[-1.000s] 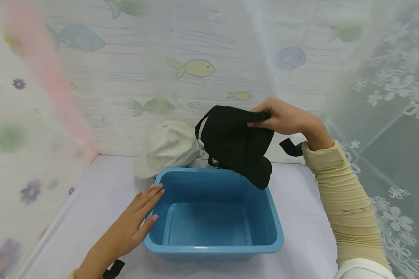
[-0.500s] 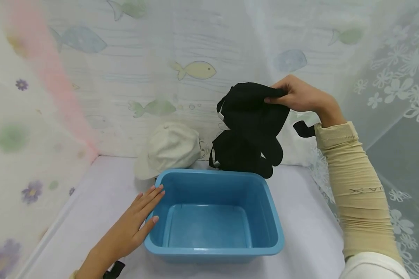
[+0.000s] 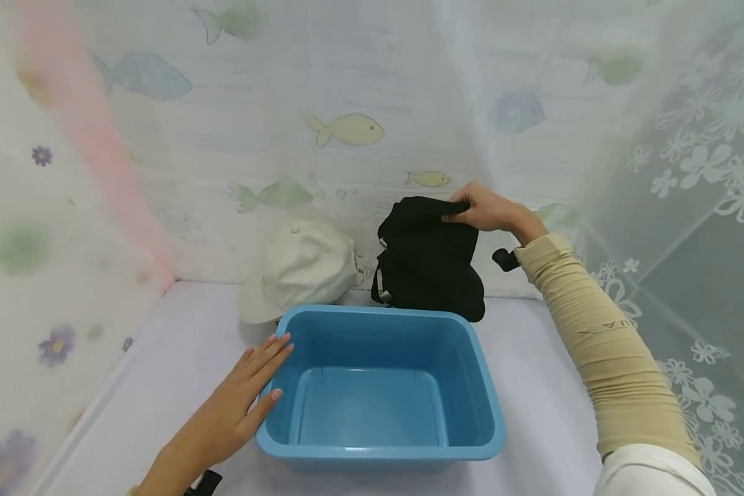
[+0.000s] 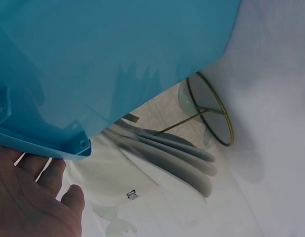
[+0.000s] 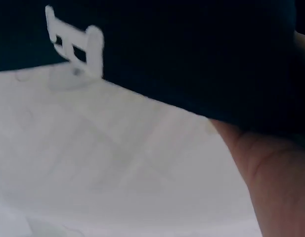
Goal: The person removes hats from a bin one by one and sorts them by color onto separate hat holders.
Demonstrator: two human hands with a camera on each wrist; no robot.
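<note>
My right hand [image 3: 490,210] pinches the crown of a black baseball cap [image 3: 430,224] behind the tub. Directly under it is another black cap [image 3: 418,293], and the two dark shapes overlap so their border is hard to see. White lettering or a mark [image 5: 75,42] shows on the dark cloth in the right wrist view. My left hand [image 3: 238,399] lies with straight fingers on the left rim of a blue plastic tub [image 3: 378,452]; inside, only the tub's bare floor is visible.
Left of the black caps stand stacked off-white caps [image 3: 310,262], whose several brims [image 4: 177,168] show in the left wrist view. A thin metal stand with a round base [image 4: 224,111] is beside them. A fish-patterned curtain [image 3: 359,131] hangs close behind.
My right hand lifted the black cap up and right from over the tub's back edge, then lowered it leftward onto the other black cap. The left hand stayed on the rim.
</note>
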